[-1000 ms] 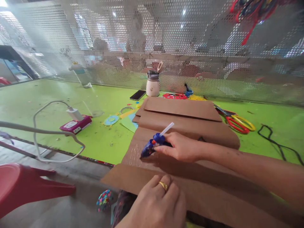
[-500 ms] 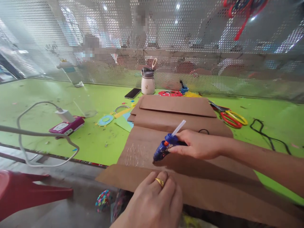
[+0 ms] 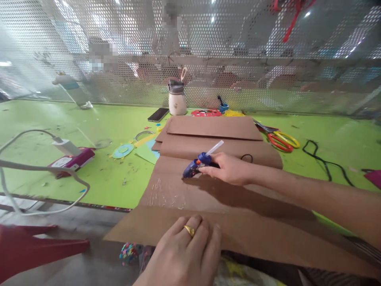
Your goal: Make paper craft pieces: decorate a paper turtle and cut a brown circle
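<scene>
My right hand (image 3: 228, 169) grips a blue glue gun (image 3: 192, 169) with a clear glue stick (image 3: 214, 147) poking out of its back end. The nozzle points down and left, at or just over the brown paper (image 3: 208, 200); I cannot tell whether it touches. Thin, shiny lines of glue (image 3: 162, 194) run across the paper left of the nozzle. My left hand (image 3: 184, 250), with a gold ring, holds the paper's near flap (image 3: 253, 234), fingers bent over it; its thumb is hidden.
On the green table (image 3: 119, 186) lie scissors (image 3: 279, 139), a black cord (image 3: 320, 159), a phone (image 3: 158, 114) and a purple box (image 3: 71, 161) with a white plug and cable. A bottle (image 3: 177, 99) stands before the perforated screen (image 3: 208, 59). A red stool (image 3: 35, 250) is at lower left.
The glue gun has moved away from the near flap, farther up the paper. My left hand keeps its hold on the flap. The whole view has shifted slightly.
</scene>
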### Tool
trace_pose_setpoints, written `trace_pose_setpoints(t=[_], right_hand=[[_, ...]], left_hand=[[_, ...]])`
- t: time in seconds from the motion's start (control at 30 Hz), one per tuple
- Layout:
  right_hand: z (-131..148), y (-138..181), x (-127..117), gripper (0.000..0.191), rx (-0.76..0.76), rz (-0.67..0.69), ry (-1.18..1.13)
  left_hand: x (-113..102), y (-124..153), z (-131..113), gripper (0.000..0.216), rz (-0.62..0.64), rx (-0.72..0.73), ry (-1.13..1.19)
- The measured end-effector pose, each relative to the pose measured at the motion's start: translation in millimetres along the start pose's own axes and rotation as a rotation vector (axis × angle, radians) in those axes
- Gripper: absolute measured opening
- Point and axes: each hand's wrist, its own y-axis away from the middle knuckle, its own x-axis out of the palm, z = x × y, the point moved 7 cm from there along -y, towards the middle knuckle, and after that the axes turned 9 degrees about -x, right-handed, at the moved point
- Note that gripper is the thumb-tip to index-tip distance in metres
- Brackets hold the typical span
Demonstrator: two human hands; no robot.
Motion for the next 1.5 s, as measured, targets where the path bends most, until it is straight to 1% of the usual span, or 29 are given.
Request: trace_pose_setpoints(t=[0.17, 0.3, 0.43, 0.57, 0.63, 0.73, 0.8, 0.93, 1.03, 1.13, 1.2, 1.33, 1.4, 1.5], right_hand=[[9.2, 6.3, 7.3, 0.031, -0.080, 0.104, -0.052], [4.8, 11.0, -2.5, 0.030, -0.010, 0.048, 0.006], [8.3, 22.8, -9.1, 0.032, -0.041, 0.124, 0.042], [7.3, 35.3, -16.8, 0.032, 0.014, 0.076, 0.090], [9.0, 38.3, -14.3, 0.031, -0.001, 0.085, 0.108], [9.6, 40.0, -9.3, 0.030, -0.013, 0.103, 0.067], [9.0, 41.0, -9.0, 0.030, -0.005, 0.084, 0.029], [11.6, 46.1, -11.3, 0.031, -0.021, 0.040, 0.115], [9.5, 49.9, -11.7, 0.031, -0.002, 0.031, 0.089], [3.1, 48.7, -12.5, 0.031, 0.031, 0.020, 0.041], [-0.3, 43.4, -13.2, 0.031, 0.021, 0.023, 0.043], [-10.8, 30.1, -16.9, 0.031, 0.062, 0.056, 0.059], [-9.9, 27.6, -20.2, 0.030, 0.044, 0.064, 0.063], [-3.2, 33.9, -20.9, 0.029, 0.020, 0.101, 0.025]], left_hand=[[-0.5, -2.9, 1.5, 0.042, 0.011, 0.017, -0.023], [-0.9, -4.9, 1.3, 0.042, 0.007, 0.032, -0.030], [-1.8, -3.8, 0.8, 0.040, 0.004, 0.038, -0.016], [-1.1, -2.9, 0.1, 0.042, 0.011, 0.043, -0.030], [-0.4, -1.8, -0.5, 0.040, 0.012, 0.047, -0.042], [3.0, 3.1, -1.8, 0.039, 0.033, 0.062, -0.051], [4.5, 7.7, -2.1, 0.039, 0.034, 0.064, -0.048], [3.3, 13.7, -1.7, 0.039, 0.021, 0.048, -0.034], [1.4, 13.7, -0.8, 0.038, 0.028, 0.032, -0.013], [0.1, 12.1, -1.5, 0.038, 0.013, 0.037, -0.014], [0.3, 10.6, -1.8, 0.037, 0.007, 0.032, -0.017], [-1.3, 7.2, -2.3, 0.034, -0.013, 0.036, -0.027], [-0.9, 6.2, -1.7, 0.035, 0.006, 0.043, -0.027], [0.3, 6.4, 0.4, 0.037, 0.027, 0.053, -0.023]])
